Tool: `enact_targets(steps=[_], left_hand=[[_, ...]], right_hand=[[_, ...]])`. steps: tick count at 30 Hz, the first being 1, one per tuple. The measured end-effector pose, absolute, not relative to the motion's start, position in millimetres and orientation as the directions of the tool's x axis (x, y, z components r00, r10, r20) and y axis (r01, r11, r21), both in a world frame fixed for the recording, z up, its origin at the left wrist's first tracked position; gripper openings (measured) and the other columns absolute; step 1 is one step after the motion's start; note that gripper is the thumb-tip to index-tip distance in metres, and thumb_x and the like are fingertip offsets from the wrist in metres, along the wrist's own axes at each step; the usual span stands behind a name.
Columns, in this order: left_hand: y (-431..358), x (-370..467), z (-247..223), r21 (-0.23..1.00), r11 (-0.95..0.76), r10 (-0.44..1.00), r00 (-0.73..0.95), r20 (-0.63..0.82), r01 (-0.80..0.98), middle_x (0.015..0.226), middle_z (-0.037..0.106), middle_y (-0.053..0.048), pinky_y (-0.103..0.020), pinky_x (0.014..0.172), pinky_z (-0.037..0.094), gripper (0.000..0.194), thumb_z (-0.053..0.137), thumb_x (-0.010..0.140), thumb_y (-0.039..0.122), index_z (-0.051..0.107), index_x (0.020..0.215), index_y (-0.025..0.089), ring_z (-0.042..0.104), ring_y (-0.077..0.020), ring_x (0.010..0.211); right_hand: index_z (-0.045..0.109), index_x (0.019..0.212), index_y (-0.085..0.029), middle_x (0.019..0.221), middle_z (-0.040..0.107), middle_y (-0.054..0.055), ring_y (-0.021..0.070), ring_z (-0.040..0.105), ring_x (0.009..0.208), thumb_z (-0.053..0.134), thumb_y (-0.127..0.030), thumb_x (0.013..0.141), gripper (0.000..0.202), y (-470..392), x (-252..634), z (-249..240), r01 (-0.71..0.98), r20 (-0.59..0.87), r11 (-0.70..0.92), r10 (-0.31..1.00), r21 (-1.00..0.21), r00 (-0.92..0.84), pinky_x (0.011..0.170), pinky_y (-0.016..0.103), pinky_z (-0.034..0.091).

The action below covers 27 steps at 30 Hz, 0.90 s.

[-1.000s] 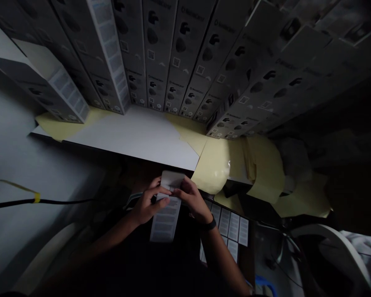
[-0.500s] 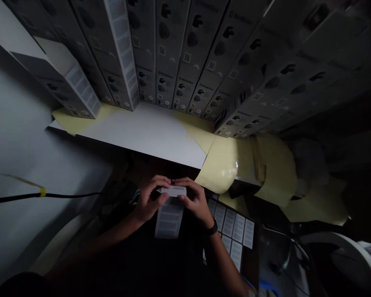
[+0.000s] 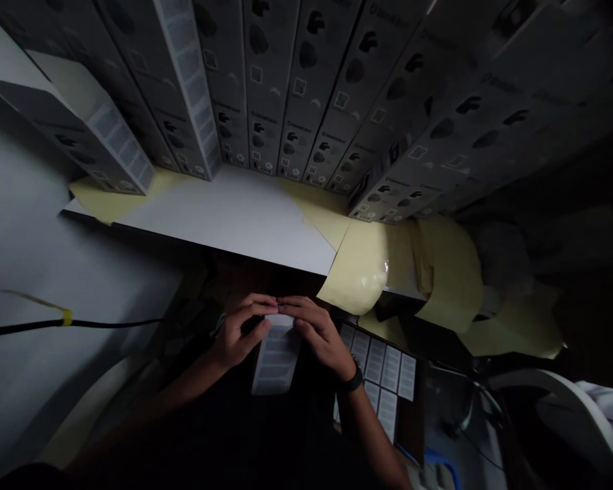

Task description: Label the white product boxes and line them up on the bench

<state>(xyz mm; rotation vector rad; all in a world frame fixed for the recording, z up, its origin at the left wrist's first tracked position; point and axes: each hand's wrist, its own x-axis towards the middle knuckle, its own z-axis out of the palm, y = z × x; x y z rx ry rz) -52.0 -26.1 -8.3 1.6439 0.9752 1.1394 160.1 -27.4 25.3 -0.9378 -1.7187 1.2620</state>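
A small carton, its near side printed with rows of pale text panels, stands in front of my body below the shelf edge. My left hand grips the carton's upper left corner, thumb on the near side and fingers over the top. Around the upper right corner my right hand is closed in the same way, a dark band on its wrist. The fingertips of both hands meet along the carton's top end and cover most of it.
Tall grey cartons stand in a row at the back, with one separate carton at the left. A white sheet and yellow paper cover the shelf. Several printed cartons lie at right. A black cable crosses the left.
Both hands' fingers have come over the carton's top, where a white end flap with print showed before; that flap is now folded down and mostly covered. The view has shifted slightly.
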Motion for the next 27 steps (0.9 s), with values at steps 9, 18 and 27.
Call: enact_targets(steps=[9,18,27], left_hand=[[-11,-44,-2,0.956,-0.237,0.951,0.24,0.193,0.174,0.096,0.068,-0.004,-0.027,0.086,0.054,0.018,0.06,0.091,0.035,0.071,0.09,0.021,0.066,-0.0153,0.094],[-16,-54,-9,0.907,-0.359,0.857,0.463,0.227,0.219,0.126,0.062,-0.004,-0.033,0.106,0.049,0.024,0.072,0.085,0.034,0.066,0.107,0.027,0.058,-0.0195,0.124],[2,-62,18,0.928,-0.345,0.929,0.194,0.316,0.14,0.121,0.065,-0.003,-0.039,0.107,0.05,0.018,0.069,0.087,0.024,0.064,0.104,0.025,0.061,-0.0202,0.121]], right_hand=[[0.072,0.12,-0.029,0.121,0.071,0.005,0.0199,0.064,0.116,0.054,-0.028,0.099,0.028,-25,154,15,0.055,0.129,0.152,0.947,-0.987,-0.293,0.104,0.04,0.048],[0.064,0.132,-0.031,0.141,0.058,0.006,0.0223,0.05,0.135,0.049,-0.031,0.101,0.035,-26,176,22,0.132,0.126,0.213,0.869,-0.968,-0.478,0.116,0.046,0.034],[0.068,0.113,-0.025,0.11,0.066,0.008,0.0223,0.061,0.105,0.057,-0.034,0.095,0.023,-41,198,31,0.275,0.202,0.208,0.978,-0.939,-0.052,0.091,0.037,0.049]])
